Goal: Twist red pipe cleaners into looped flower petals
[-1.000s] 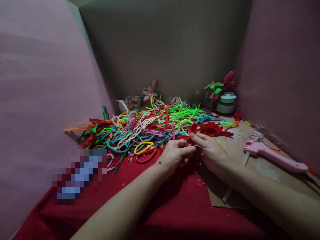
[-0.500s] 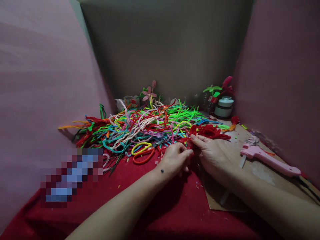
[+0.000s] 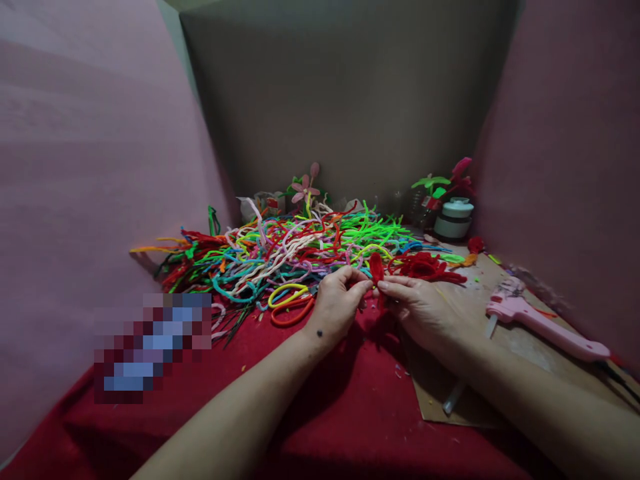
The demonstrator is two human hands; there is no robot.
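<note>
A red pipe cleaner point(image 3: 377, 265), bent into a narrow upright loop, is pinched at its base between my two hands. My left hand point(image 3: 340, 300) closes thumb and forefinger on it from the left. From the other side my right hand point(image 3: 417, 307) grips it with thumb and fingertips, its lower ends partly hidden by the fingers. Just behind my right hand lies a bunch of red pipe-cleaner loops point(image 3: 430, 265). Scissors with yellow and red-orange handles point(image 3: 293, 311) rest left of my left hand, their blades mostly covered by it.
A tangled heap of coloured pipe cleaners point(image 3: 280, 247) spreads across the back of the red cloth point(image 3: 320, 413). On the right, a pink glue gun point(image 3: 545, 323) lies on a brown board point(image 3: 440, 403), with a glue stick point(image 3: 453, 398) nearby. Behind stand a lidded jar point(image 3: 453, 219) and pipe-cleaner flowers point(image 3: 305, 190).
My left hand has moved up to the red pipe cleaner and now pinches it beside my right fingertips. The loop has shifted left and stands upright. The view has turned slightly left.
</note>
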